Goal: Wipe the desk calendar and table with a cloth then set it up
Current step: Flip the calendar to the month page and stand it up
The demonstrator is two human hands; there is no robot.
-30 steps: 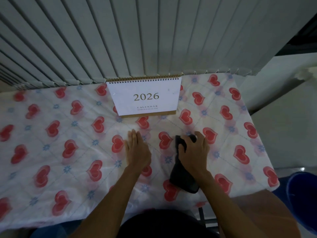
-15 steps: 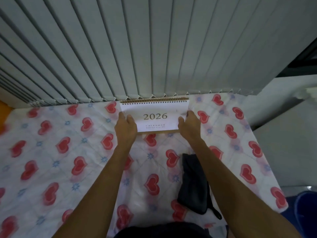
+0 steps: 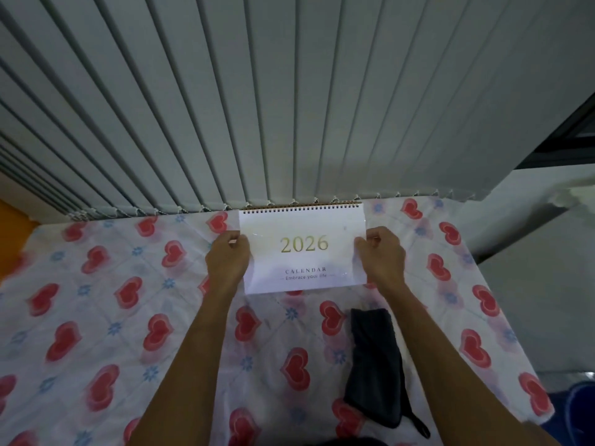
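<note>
A white spiral-bound desk calendar [image 3: 302, 247] marked "2026" is at the back of the table, against the blinds. My left hand [image 3: 228, 260] grips its left edge and my right hand [image 3: 380, 255] grips its right edge. Its white front cover faces me, and I cannot tell whether its base rests on the table. A dark folded cloth [image 3: 375, 365] lies loose on the table [image 3: 96, 317] under my right forearm, with neither hand on it. The table is covered with a white sheet printed with red hearts.
Grey vertical blinds [image 3: 257, 107] hang right behind the table's far edge. A pale wall ledge [image 3: 531, 246] runs along the right side. A blue container [image 3: 579, 410] sits low at the right corner. An orange surface [image 3: 13, 217] shows at the far left.
A second ago my right hand held the cloth on the table and my left lay flat. Both hands then moved to the calendar, leaving the cloth, and now hold it by its sides.
</note>
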